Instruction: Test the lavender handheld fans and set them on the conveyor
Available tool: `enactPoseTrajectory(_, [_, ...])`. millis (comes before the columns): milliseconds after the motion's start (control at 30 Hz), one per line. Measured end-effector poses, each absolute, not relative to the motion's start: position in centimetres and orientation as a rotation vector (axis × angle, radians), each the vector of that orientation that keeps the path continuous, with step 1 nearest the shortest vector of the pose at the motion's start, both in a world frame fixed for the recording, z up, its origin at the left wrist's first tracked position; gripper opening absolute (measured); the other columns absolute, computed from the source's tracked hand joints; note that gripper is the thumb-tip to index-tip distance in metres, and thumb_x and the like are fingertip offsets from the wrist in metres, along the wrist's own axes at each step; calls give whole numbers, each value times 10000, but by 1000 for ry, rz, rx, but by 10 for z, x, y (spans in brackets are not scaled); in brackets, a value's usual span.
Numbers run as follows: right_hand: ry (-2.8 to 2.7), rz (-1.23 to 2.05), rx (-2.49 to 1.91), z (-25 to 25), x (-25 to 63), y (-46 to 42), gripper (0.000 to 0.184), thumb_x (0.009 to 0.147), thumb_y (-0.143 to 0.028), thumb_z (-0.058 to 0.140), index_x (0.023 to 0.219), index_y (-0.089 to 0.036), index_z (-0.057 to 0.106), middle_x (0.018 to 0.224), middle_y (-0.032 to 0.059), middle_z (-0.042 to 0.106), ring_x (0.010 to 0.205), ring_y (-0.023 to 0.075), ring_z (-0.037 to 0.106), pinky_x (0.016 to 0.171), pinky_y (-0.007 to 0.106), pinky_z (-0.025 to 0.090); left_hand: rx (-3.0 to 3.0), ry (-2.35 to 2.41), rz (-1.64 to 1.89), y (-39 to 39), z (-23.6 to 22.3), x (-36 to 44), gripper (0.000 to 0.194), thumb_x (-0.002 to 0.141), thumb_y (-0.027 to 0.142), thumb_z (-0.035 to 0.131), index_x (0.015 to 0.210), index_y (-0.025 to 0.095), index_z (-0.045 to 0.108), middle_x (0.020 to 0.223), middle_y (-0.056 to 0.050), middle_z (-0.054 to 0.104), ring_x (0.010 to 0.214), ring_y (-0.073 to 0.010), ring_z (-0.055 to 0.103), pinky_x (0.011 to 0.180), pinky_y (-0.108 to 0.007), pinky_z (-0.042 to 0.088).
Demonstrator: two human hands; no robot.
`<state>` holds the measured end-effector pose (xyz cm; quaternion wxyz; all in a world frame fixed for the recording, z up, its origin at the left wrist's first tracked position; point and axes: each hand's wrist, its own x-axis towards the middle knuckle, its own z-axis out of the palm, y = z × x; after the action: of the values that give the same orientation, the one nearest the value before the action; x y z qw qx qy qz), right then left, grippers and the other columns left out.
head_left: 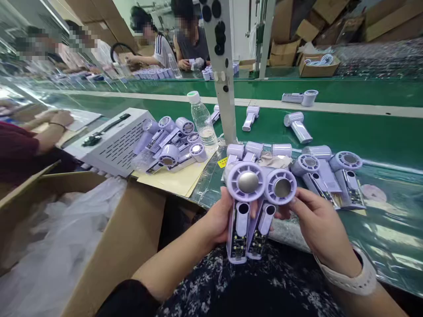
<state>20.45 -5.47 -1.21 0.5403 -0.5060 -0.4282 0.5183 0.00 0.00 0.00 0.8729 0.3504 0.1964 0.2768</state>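
Two lilac handheld fans stand side by side in front of me, the left fan (237,229) and the right fan (259,233). Their round heads face me, each with a silver disc at its centre. Both handles are uncovered, showing a battery-like cylinder and a circuit board. My left hand (218,218) is closed around the left fan's handle, with some fingers hidden behind the pair. Thumb and fingers of my right hand (317,222) grip the right fan at the side of its head. More open-handled fans (319,182) lie on the bench just beyond my right hand.
A pile of similar fans (170,152) lies on yellowish paper beside a water bottle (203,121) and a white perforated case (114,141). A metal post (221,75) rises from the bench. The green conveyor (346,125) carries scattered fans. A carton (139,224) with plastic bags stands lower left. Co-workers sit opposite and left.
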Motion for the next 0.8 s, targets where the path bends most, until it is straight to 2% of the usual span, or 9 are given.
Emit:
enactPoseTrajectory(33, [-996, 1306, -1145, -14, 199, -55, 186, 938, -447, 721, 950, -267, 768, 851, 9, 708, 786, 159, 625, 715, 241, 539, 800, 472, 655, -1, -1, 0, 816, 587, 951, 624, 692, 141, 631, 776, -84, 697, 679, -187, 656, 689, -309, 572])
enactPoseTrajectory(100, [-940, 1426, -1047, -16, 190, -54, 287, 928, -449, 732, 1175, -303, 738, 1095, 28, 740, 964, 194, 663, 814, 280, 567, 914, 570, 770, -3, -2, -2, 755, 640, 878, 680, 786, 138, 685, 811, -80, 710, 760, -197, 669, 742, -296, 562])
enactPoseTrajectory(167, [-865, 1517, -985, -16, 183, -53, 376, 921, -444, 744, 1271, -316, 698, 1220, 41, 731, 1064, 216, 675, 867, 310, 580, 1011, 622, 825, -5, 0, -3, 697, 693, 805, 717, 898, 139, 721, 902, -92, 737, 880, -226, 687, 835, -315, 555])
enactPoseTrajectory(267, [-759, 1555, -914, -14, 179, -53, 350, 886, -428, 790, 1202, -290, 728, 1188, 58, 763, 1064, 233, 715, 879, 331, 601, 1051, 652, 865, -5, 8, -6, 637, 768, 716, 732, 1060, 150, 730, 1080, -111, 751, 1041, -264, 685, 958, -360, 530])
enactPoseTrajectory(333, [-748, 1521, -885, -10, 179, -54, 377, 814, -382, 869, 1157, -287, 744, 1178, 54, 776, 1097, 243, 723, 925, 340, 602, 994, 685, 926, -4, 14, -7, 588, 818, 648, 738, 1158, 169, 711, 1132, -102, 748, 1061, -259, 685, 959, -364, 536])
enactPoseTrajectory(400, [-752, 1468, -884, -5, 179, -56, 461, 724, -343, 940, 1141, -297, 749, 1196, 40, 777, 1135, 241, 717, 949, 321, 601, 883, 689, 926, -2, 19, -8, 514, 859, 563, 741, 1197, 178, 699, 1102, -88, 755, 1008, -246, 699, 902, -358, 563])
enactPoseTrajectory(500, [-722, 1467, -850, 5, 178, -60, 540, 658, -388, 972, 1143, -310, 749, 1160, 35, 785, 1060, 247, 750, 870, 319, 638, 710, 614, 796, 0, 28, -11, 390, 852, 411, 754, 1158, 173, 713, 1030, -74, 760, 949, -250, 718, 856, -372, 595])
enactPoseTrajectory(667, [-699, 1533, -780, 17, 177, -64, 525, 706, -548, 896, 1147, -306, 747, 1100, 80, 800, 828, 274, 791, 701, 378, 673, 622, 414, 653, -2, 42, -19, 412, 872, 282, 695, 1268, 167, 686, 1187, -117, 744, 1136, -331, 708, 979, -465, 588])
enactPoseTrajectory(800, [-622, 1479, -831, 19, 178, -64, 337, 889, -556, 735, 1112, -304, 752, 1036, 73, 805, 822, 272, 783, 768, 438, 670, 667, 402, 655, -3, 47, -17, 356, 893, 248, 705, 1243, 183, 702, 1236, -108, 733, 1152, -297, 708, 994, -441, 593])
